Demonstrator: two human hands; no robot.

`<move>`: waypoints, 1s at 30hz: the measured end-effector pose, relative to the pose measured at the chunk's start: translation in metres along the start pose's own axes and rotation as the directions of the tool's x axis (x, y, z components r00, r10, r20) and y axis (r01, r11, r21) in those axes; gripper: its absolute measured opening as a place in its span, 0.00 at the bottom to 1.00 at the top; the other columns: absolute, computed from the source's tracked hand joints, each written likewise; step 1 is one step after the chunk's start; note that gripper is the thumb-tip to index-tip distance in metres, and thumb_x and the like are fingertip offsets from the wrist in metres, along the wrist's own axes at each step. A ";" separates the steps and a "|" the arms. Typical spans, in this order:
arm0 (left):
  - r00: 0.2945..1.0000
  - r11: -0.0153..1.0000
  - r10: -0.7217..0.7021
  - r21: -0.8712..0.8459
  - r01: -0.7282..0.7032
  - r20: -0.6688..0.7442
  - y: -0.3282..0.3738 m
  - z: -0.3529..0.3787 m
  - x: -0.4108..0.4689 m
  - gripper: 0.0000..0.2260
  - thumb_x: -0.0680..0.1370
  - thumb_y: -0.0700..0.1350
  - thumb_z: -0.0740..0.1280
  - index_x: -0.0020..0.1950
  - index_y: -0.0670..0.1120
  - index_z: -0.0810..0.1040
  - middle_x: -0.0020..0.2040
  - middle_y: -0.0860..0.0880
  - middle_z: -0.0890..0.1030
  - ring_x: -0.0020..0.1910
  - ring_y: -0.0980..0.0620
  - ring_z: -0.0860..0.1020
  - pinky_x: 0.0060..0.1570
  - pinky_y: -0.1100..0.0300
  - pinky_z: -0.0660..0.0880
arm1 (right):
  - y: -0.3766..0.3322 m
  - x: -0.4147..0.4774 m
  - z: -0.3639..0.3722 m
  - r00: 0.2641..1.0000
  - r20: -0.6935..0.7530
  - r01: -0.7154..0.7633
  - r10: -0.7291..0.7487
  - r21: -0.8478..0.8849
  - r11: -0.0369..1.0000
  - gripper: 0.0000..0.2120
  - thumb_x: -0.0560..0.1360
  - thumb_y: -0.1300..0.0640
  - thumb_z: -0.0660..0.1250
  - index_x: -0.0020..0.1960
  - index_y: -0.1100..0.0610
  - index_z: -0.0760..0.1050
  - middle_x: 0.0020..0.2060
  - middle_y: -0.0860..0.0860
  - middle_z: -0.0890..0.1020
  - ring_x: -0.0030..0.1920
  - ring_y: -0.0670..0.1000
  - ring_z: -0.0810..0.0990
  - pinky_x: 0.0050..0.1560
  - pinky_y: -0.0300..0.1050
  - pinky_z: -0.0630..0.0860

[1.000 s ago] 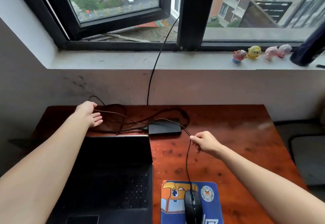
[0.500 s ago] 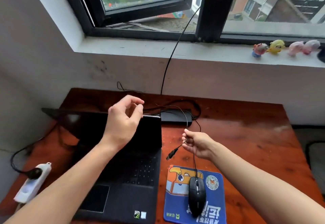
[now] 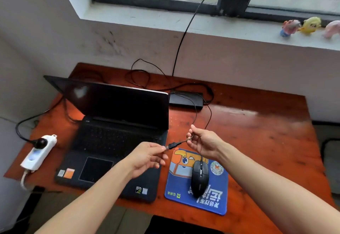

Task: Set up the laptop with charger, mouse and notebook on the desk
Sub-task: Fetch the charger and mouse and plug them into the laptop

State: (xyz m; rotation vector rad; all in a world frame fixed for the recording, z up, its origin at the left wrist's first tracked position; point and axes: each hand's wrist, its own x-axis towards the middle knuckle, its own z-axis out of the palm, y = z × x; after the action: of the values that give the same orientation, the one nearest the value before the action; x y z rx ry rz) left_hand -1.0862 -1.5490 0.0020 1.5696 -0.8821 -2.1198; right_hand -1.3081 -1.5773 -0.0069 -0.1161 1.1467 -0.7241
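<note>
A black laptop [image 3: 117, 134] stands open on the reddish wooden desk [image 3: 257, 134], its screen dark. To its right a black mouse [image 3: 200, 177] lies on a blue mouse pad [image 3: 217, 198]. The mouse's thin cable [image 3: 196, 116] loops up to my right hand [image 3: 204, 141], which holds it in curled fingers. My left hand [image 3: 147, 157] pinches the metal tip of the cable's USB plug [image 3: 173, 145] just off the laptop's right edge. The black charger brick [image 3: 185, 99] lies behind the laptop with its leads coiled. No notebook is in view.
A white power strip [image 3: 38, 152] with a black plug in it sits at the desk's left edge. A black cable [image 3: 185, 31] runs up the wall through the window. Small toy figures [image 3: 301, 26] stand on the sill. A dark chair [image 3: 331, 162] is at far right.
The view has tilted down. My left hand came from the back of the desk to the USB plug and pinched it. My right hand kept the mouse cable and drew it toward the laptop.
</note>
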 end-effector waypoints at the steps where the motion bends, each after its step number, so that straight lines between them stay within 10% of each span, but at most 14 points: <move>1: 1.000 1.000 -0.001 -0.022 0.001 -0.008 -0.001 -0.001 0.001 0.06 0.78 0.40 0.66 0.45 0.39 0.80 0.36 0.43 0.80 0.31 0.50 0.78 0.27 0.63 0.71 | 0.002 -0.001 -0.002 1.000 0.003 0.003 -0.003 -0.054 0.999 0.13 0.81 0.53 0.61 0.39 0.58 0.74 0.31 0.51 0.78 0.30 0.47 0.78 0.33 0.39 0.80; 4: 0.997 0.999 0.018 0.033 -0.016 -0.069 -0.005 -0.003 0.004 0.07 0.77 0.39 0.66 0.41 0.40 0.79 0.33 0.44 0.79 0.28 0.52 0.76 0.24 0.64 0.69 | 0.005 -0.003 -0.009 0.989 -0.044 0.099 -0.140 -0.507 0.856 0.14 0.80 0.49 0.63 0.45 0.60 0.78 0.37 0.54 0.81 0.34 0.50 0.80 0.39 0.44 0.80; 6: 0.992 0.988 0.040 0.152 -0.021 -0.121 -0.006 -0.005 0.006 0.07 0.77 0.39 0.66 0.40 0.39 0.79 0.31 0.46 0.78 0.27 0.54 0.75 0.23 0.65 0.67 | 0.009 -0.002 -0.018 0.879 -0.045 0.119 -0.474 -0.943 0.311 0.16 0.78 0.45 0.64 0.55 0.57 0.78 0.47 0.52 0.81 0.44 0.52 0.81 0.48 0.48 0.77; 8: 0.986 0.968 0.055 0.249 -0.015 -0.155 -0.009 -0.009 0.009 0.08 0.78 0.40 0.66 0.40 0.40 0.80 0.31 0.47 0.78 0.27 0.55 0.74 0.23 0.65 0.67 | 0.015 -0.005 -0.019 0.740 0.147 0.115 -0.657 -0.989 -0.091 0.17 0.77 0.45 0.65 0.62 0.51 0.75 0.54 0.48 0.79 0.51 0.54 0.80 0.50 0.48 0.75; 13: 0.985 0.927 0.045 0.374 0.022 -0.169 -0.021 -0.012 0.017 0.07 0.78 0.40 0.66 0.43 0.39 0.80 0.32 0.47 0.79 0.27 0.56 0.74 0.24 0.66 0.66 | 0.049 0.005 0.000 0.780 0.469 0.326 -0.415 -0.870 -0.370 0.19 0.75 0.47 0.67 0.64 0.49 0.75 0.58 0.47 0.78 0.55 0.54 0.79 0.50 0.50 0.74; 21: 0.962 0.872 0.091 0.487 0.047 -0.256 -0.036 -0.021 0.040 0.07 0.77 0.42 0.67 0.40 0.44 0.81 0.38 0.47 0.80 0.37 0.52 0.77 0.36 0.60 0.73 | 0.068 0.035 0.001 0.788 0.493 0.378 -0.370 -0.861 -0.341 0.11 0.76 0.52 0.67 0.56 0.55 0.79 0.48 0.53 0.82 0.50 0.58 0.79 0.45 0.51 0.74; 25: 0.803 0.456 0.470 0.880 0.134 -0.366 -0.049 -0.037 0.050 0.06 0.77 0.44 0.65 0.51 0.46 0.80 0.55 0.45 0.77 0.56 0.44 0.73 0.53 0.52 0.71 | 0.057 0.053 -0.009 0.805 0.347 0.242 -0.481 -0.933 -0.268 0.11 0.76 0.52 0.66 0.56 0.54 0.78 0.49 0.55 0.83 0.51 0.61 0.79 0.46 0.53 0.76; 30: 0.807 0.140 0.525 0.963 0.231 -0.270 -0.076 -0.046 0.059 0.22 0.79 0.50 0.61 0.72 0.45 0.68 0.73 0.40 0.65 0.72 0.39 0.63 0.66 0.43 0.65 | 0.049 0.074 -0.013 0.827 0.280 0.168 -0.487 -0.951 -0.260 0.11 0.75 0.53 0.66 0.56 0.55 0.79 0.50 0.55 0.81 0.51 0.61 0.79 0.48 0.52 0.75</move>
State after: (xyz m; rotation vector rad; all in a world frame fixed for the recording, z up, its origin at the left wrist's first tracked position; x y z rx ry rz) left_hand -1.0561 -1.5414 -0.1001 2.2570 -2.3233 -0.4553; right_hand -1.2802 -1.5790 -0.0925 -1.9347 1.7056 -0.0641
